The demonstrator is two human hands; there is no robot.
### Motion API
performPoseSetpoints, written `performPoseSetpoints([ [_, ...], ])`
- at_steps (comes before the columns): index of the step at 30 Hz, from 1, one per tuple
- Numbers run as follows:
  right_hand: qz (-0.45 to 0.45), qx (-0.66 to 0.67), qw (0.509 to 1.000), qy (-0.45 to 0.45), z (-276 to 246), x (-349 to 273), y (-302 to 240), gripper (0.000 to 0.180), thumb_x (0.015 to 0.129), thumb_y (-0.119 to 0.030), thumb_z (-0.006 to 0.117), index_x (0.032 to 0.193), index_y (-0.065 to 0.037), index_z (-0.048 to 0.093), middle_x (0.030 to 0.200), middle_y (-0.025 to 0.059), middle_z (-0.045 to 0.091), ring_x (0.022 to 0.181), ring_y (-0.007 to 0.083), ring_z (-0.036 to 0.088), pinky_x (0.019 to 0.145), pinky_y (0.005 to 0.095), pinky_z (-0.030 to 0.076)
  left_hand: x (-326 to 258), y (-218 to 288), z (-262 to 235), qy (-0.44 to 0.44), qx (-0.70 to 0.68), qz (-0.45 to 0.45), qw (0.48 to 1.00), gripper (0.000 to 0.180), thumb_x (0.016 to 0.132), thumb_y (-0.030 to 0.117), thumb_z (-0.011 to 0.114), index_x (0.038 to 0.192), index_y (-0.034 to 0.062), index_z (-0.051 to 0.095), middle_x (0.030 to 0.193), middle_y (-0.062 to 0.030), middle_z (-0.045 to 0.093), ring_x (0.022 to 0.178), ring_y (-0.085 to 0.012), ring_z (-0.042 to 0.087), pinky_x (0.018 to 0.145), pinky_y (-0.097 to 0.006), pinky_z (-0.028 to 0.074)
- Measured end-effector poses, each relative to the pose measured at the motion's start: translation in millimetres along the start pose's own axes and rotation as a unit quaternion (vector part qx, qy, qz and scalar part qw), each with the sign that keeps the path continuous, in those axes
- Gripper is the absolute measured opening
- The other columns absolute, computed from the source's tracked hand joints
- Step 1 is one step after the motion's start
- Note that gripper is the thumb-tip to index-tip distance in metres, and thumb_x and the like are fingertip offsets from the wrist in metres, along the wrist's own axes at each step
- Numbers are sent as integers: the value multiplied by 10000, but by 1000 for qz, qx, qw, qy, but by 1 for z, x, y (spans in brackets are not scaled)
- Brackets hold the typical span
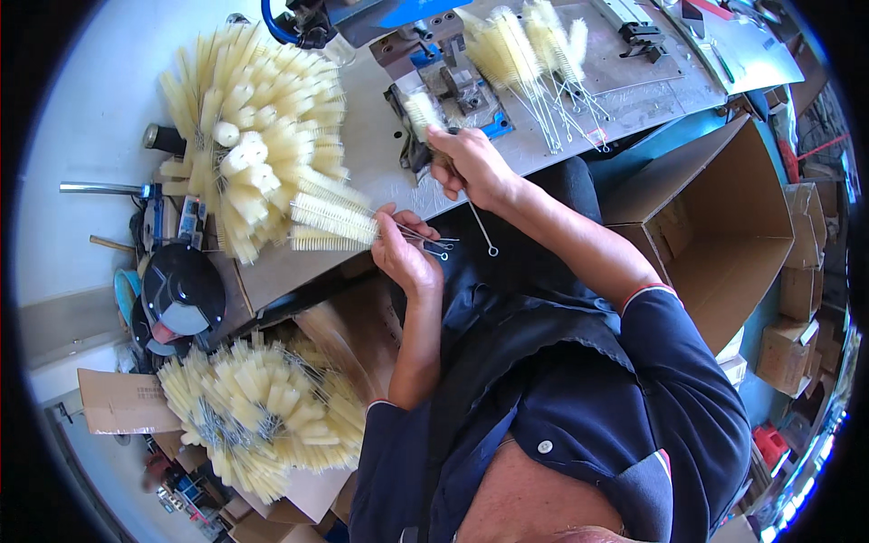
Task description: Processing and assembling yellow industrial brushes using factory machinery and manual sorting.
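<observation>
My left hand (405,252) is closed round the wire stems of a few bottle brushes (333,222). Their cream bristles point left, and the looped wire ends stick out to the right of my fingers. Higher up, at the bench edge, my right hand (474,167) grips another bottle brush (422,112), its bristle head up and its looped stem hanging below the fist. That brush head is beside a metal fixture (463,89) with blue parts, under a blue machine (385,13). My right fingers partly hide the lower bristles.
A large heap of cream brushes (272,118) covers the bench's left side. More brushes (525,54) lie right of the fixture. Below left, a carton holds brushes (262,407). An open cardboard box (715,199) stands at right. A black welding mask (184,288) hangs at left.
</observation>
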State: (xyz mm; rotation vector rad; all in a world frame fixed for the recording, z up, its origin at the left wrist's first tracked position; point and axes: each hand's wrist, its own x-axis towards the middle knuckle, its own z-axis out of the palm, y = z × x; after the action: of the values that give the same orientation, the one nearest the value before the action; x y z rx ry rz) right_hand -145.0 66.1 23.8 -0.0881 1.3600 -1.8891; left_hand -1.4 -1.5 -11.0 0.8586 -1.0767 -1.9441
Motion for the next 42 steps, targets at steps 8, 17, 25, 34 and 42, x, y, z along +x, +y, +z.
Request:
performPoseSetpoints([
  [8,-34,74,997,10,-39,-3,-10,536,1054,-395,518,646,-53,459,512,30,412,375,107,340,363,274,264,9,-9,-2,-21,6,3,1000,371,1046,328,534,1164,-24,541,765,-64,582,576,-148,571,517,-315,524],
  [17,21,153,988,-4,-49,4,-18,403,1064,-330,517,760,-75,447,552,16,409,397,83,318,358,258,248,6,-9,-5,-13,19,-5,1000,346,1051,309,529,1152,-21,553,763,-67,584,571,-153,573,526,-324,535],
  [25,36,183,982,0,-47,9,-22,404,1057,-353,532,765,-86,454,555,20,411,396,81,318,360,255,252,4,-8,-1,-12,24,-5,1000,349,1049,313,539,1137,-22,577,780,-56,580,577,-149,575,534,-325,535],
  [34,-45,-90,992,77,-64,0,-32,469,1015,-364,593,691,-28,551,553,49,518,383,114,412,358,278,319,0,-3,1,-15,45,3,999,350,1043,312,556,1140,-22,594,824,-52,580,590,-133,571,531,-306,528],
  [42,-155,-235,942,183,-135,46,-79,598,942,-455,617,600,33,579,499,74,524,386,146,469,375,313,361,-8,-6,3,-41,60,22,997,398,1057,234,530,1316,-65,570,842,-25,551,631,-114,563,548,-290,541],
])
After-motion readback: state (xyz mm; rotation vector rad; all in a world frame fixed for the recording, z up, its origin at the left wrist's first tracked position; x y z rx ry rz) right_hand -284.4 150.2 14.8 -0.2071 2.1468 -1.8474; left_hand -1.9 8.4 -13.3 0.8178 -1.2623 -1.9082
